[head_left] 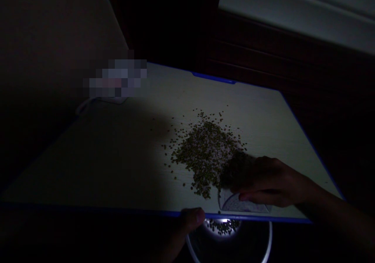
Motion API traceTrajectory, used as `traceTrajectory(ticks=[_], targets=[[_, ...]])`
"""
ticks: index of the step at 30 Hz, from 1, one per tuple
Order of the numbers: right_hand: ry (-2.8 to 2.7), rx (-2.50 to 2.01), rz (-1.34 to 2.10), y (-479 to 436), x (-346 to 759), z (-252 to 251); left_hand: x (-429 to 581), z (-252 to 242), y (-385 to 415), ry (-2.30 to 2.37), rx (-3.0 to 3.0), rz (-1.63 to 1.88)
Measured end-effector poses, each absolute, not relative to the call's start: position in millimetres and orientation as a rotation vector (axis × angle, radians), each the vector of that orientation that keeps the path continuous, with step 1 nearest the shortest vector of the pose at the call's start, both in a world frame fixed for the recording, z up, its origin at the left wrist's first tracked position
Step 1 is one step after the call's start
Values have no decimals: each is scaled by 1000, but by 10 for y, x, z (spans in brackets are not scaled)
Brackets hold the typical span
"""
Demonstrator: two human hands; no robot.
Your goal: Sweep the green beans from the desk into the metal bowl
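A loose pile of small greenish seeds or beans mixed with pale grains (205, 149) lies spread on a pale, blue-edged tabletop (278, 122). At the pile's near right side, my right hand (269, 183) is closed on a pale translucent piece with a curved line (246, 204), standing near the front edge; its exact kind is unclear. Below that edge is a bowl with a light rim (270, 235), holding dark seeds (224, 227) around a bright glare. My left hand (190, 222) is closed at the bowl's left rim, thumb against the table edge; its other fingers are hidden in darkness.
A blurred-out pale object (117, 79) with a white cord or strap (83, 106) rests at the table's far left corner. Behind the left side rises a plain wall or panel (58, 28). A pale ledge (293, 13) crosses the upper right. The scene is very dark.
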State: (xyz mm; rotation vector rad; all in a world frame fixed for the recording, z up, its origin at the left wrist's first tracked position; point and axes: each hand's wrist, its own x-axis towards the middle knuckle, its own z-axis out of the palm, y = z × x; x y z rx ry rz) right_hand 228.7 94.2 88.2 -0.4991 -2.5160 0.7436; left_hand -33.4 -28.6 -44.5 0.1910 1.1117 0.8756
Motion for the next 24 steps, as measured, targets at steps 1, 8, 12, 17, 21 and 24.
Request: traceTrajectory(ticks=[1, 8, 12, 17, 21, 24], targets=[[-2524, -505, 730, 944, 2288, 880, -349, -456, -291, 1141, 198, 876], [-2551, -494, 619, 948, 2258, 835, -364, -508, -235, 1012, 241, 829], [-2560, -539, 493, 936, 2216, 815, -291, -601, -232, 1016, 278, 876], [-2546, -521, 489, 916, 2161, 804, -260, -646, -276, 1352, 213, 836], [-2556, -498, 503, 908, 2130, 795, -287, -481, -207, 1148, 232, 817], [-2552, -463, 532, 909, 2106, 802, -302, -348, -105, 851, 269, 784]])
